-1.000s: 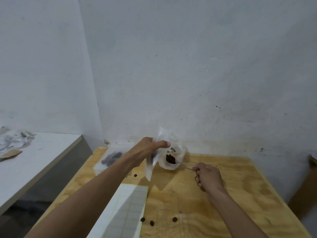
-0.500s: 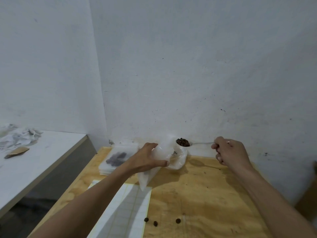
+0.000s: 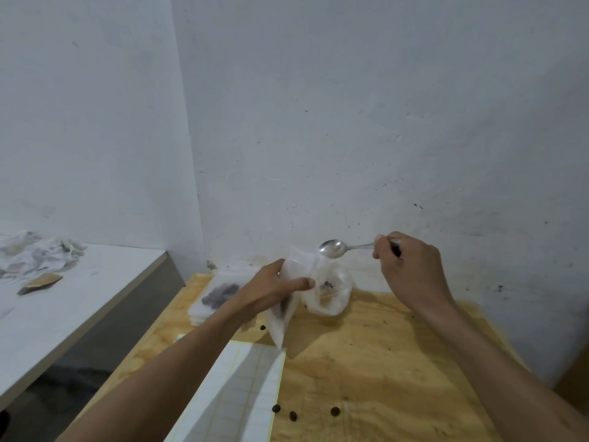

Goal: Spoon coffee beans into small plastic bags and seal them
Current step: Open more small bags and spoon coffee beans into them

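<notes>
Item: my left hand [image 3: 271, 290], thumb and fingers pinched on the small bag [image 3: 288, 295], held off the table [image 3: 382, 362] with its mouth up near the far wall.
Item: my right hand [image 3: 411, 269], curled round the handle of the spoon [image 3: 333, 248]; the bowl is empty and sits just above the bag's mouth.

Risks, as I judge them:
- The bag is limp and pinched on one side only; if my grip slackens the mouth may fold shut and the next spoonful would spill.
- Loose beans [image 3: 291, 414] already lie on the near table; a tilted spoon would add more.
- Beans caught at the mouth could spoil the seal.

Containers:
- Small bag: a dark patch low inside, apparently beans; how many I cannot tell.
- Supply bag [image 3: 328, 295], just right of the small bag, resting on the table: clear, only a few beans visible.
- Flat packets [image 3: 220, 295], stacked far left on the table: dark contents in the top one, probably beans.
</notes>
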Motion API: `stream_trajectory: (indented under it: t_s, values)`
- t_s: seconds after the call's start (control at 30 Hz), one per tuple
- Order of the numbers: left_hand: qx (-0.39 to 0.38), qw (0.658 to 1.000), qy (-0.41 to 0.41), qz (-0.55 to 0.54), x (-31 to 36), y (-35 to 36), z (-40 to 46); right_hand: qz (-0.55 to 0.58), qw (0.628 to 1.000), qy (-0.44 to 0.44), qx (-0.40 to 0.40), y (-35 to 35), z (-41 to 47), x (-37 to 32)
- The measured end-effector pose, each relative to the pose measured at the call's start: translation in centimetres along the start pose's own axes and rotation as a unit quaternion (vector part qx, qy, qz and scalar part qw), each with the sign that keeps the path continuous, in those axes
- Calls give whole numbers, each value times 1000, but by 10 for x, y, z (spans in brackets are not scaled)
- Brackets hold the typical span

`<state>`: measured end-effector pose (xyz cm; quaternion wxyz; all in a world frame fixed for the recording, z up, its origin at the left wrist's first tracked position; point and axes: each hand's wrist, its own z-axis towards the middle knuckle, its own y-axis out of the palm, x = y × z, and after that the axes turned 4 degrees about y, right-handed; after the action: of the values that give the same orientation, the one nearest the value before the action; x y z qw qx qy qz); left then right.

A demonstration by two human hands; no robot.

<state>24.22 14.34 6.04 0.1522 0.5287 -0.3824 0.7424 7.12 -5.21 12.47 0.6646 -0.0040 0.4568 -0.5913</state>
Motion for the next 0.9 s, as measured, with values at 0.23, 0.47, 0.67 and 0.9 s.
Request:
stream_trajectory:
  t_s: [0.23,0.47,0.67,0.9]
  values:
    - [-67,997,-15,-40,14,-2,3,-77,992,87,-42,15,-20,35]
    - [-62,995,-78,22,6,7,25,-124,982,113,-90,52,-26,35]
    - [-37,984,-111,-134,-10,-12,23,-106,973,171,-110,68,-31,37]
    - [-60,985,-100,-126,-13,-16,26,10,975,214,-59,67,-25,39]
